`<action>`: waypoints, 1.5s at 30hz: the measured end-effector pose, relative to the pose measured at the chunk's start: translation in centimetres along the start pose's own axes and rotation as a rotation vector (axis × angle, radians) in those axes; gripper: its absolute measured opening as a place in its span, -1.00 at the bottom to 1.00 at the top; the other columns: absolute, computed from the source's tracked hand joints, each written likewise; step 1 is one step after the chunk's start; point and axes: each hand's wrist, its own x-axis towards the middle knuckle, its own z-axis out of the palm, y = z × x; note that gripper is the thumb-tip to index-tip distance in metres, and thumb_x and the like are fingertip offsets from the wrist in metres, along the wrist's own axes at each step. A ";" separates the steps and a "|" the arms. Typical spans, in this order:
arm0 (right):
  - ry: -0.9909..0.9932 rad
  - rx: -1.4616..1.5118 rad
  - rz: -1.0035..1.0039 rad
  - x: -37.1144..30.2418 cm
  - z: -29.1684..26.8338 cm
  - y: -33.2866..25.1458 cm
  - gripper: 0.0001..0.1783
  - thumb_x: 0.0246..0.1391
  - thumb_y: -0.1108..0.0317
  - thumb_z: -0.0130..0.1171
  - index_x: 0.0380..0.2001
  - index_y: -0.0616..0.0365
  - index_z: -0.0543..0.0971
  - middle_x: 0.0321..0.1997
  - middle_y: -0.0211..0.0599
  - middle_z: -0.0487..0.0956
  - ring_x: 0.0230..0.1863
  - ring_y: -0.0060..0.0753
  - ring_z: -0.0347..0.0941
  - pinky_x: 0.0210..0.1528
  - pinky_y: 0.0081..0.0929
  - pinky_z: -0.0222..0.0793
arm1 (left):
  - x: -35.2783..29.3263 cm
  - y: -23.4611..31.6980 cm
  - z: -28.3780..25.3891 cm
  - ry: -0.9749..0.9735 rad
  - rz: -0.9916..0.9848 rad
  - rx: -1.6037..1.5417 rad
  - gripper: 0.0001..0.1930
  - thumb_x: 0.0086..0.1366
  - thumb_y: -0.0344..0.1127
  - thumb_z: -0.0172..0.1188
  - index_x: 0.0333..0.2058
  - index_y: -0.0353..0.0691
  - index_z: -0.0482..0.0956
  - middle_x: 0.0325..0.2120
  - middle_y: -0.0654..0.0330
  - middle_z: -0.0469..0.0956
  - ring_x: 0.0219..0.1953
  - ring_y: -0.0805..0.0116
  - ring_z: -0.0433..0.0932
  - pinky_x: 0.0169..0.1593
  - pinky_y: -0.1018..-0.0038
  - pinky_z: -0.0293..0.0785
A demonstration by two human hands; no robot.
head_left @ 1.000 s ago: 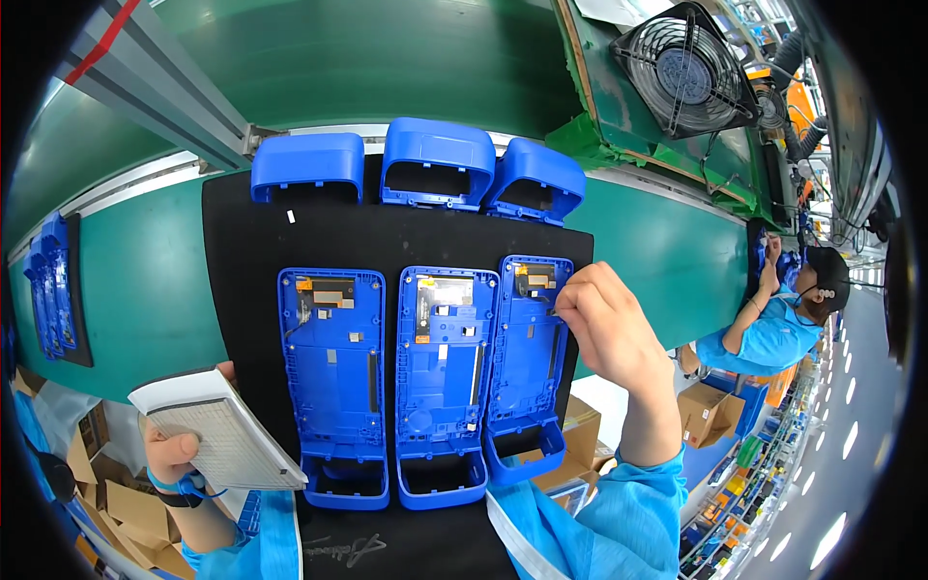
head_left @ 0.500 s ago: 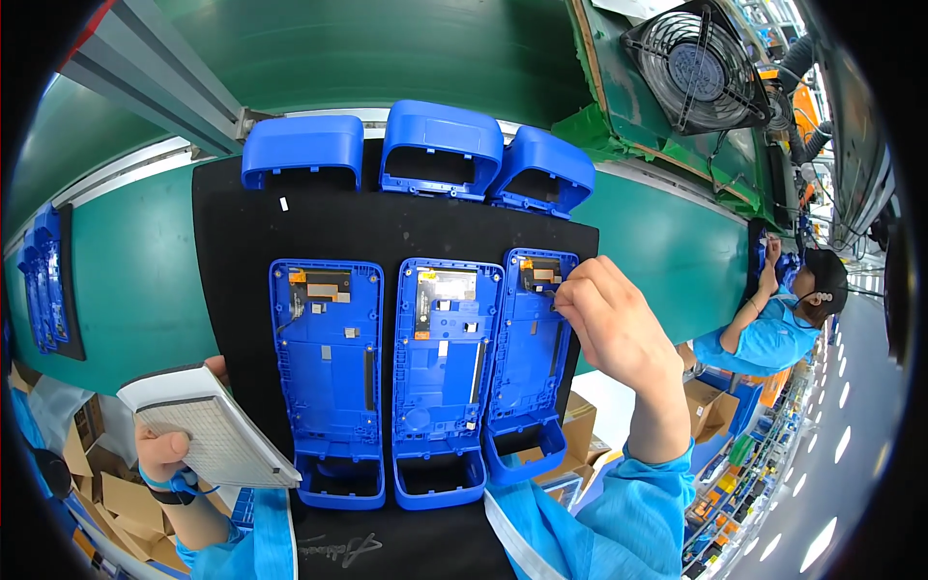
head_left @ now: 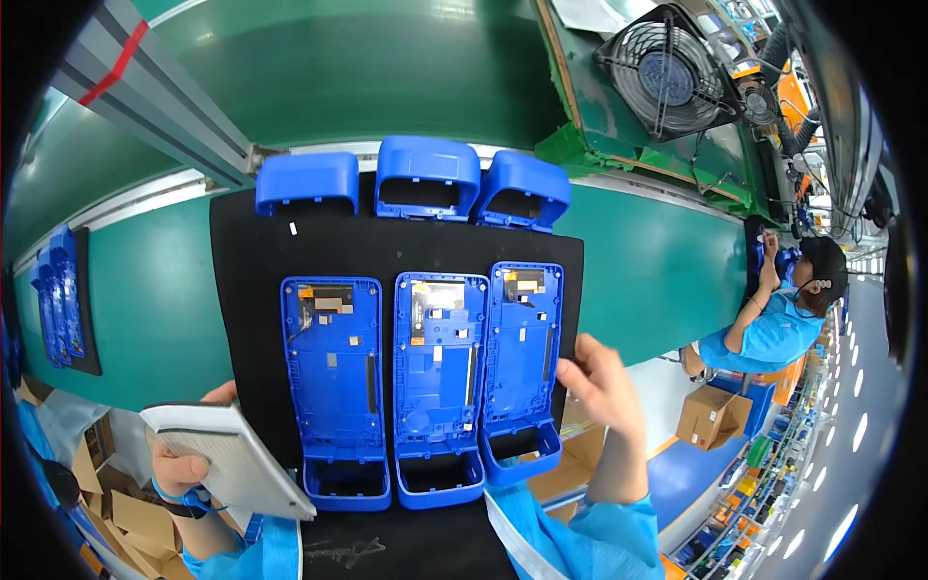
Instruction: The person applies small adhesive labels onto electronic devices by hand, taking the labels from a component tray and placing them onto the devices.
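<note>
My left hand (head_left: 181, 474) grips a thick white pad of sheets (head_left: 239, 462), its thumb on top of the pale, finely lined page. Three long blue plastic housings lie side by side on a black mat: a left one (head_left: 333, 387), a middle one (head_left: 437, 387) and a right one (head_left: 522, 362). Each has small electronic parts and pale patches inside and a hollow box-like end towards me. Beside the right housing's outer edge is my right hand (head_left: 607, 391), thumb and forefinger apart, with nothing visible between them.
Three blue hollow covers (head_left: 428, 174) stand along the far edge of the black mat (head_left: 251, 251). A green bench surface (head_left: 638, 261) runs left and right. A caged fan (head_left: 667, 77) sits far right. Another person (head_left: 773, 319) works at the right; cardboard boxes (head_left: 713, 418) stand below.
My right hand has drawn back from the upper part of the right housing, towards me, and its fingers have parted. The pad in my left hand has shifted slightly right and down.
</note>
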 end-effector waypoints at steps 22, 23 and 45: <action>0.923 0.859 -0.316 -11.4 -2.2 17.6 -0.76 0.27 0.34 0.03 -0.08 0.27 0.39 -0.20 -0.24 0.59 -0.27 -0.53 0.54 -0.20 -0.57 0.49 | 16.8 -6.5 25.2 -0.724 -0.449 0.086 -0.58 0.24 -0.46 0.14 0.09 -0.38 0.41 0.00 0.03 0.51 0.01 0.22 0.54 0.11 0.32 0.43; 0.970 0.858 -0.313 -11.5 -1.9 19.2 -0.75 0.27 0.33 0.04 -0.09 0.26 0.39 -0.22 -0.24 0.59 -0.26 -0.52 0.55 -0.21 -0.57 0.49 | 18.1 -8.2 25.9 -0.741 -0.488 0.040 -0.58 0.25 -0.45 0.13 0.10 -0.38 0.40 0.00 0.02 0.51 0.01 0.22 0.54 0.11 0.31 0.43; 1.977 0.396 0.137 -0.2 -11.0 22.8 -0.59 0.20 0.26 -0.02 -0.21 0.52 0.48 -0.12 -0.06 0.53 -0.15 -0.16 0.48 -0.08 -0.27 0.42 | 10.8 -1.9 17.0 -0.542 -0.014 0.168 -0.52 0.29 -0.41 0.15 0.17 -0.30 0.32 0.06 0.12 0.46 0.09 0.30 0.45 0.13 0.35 0.40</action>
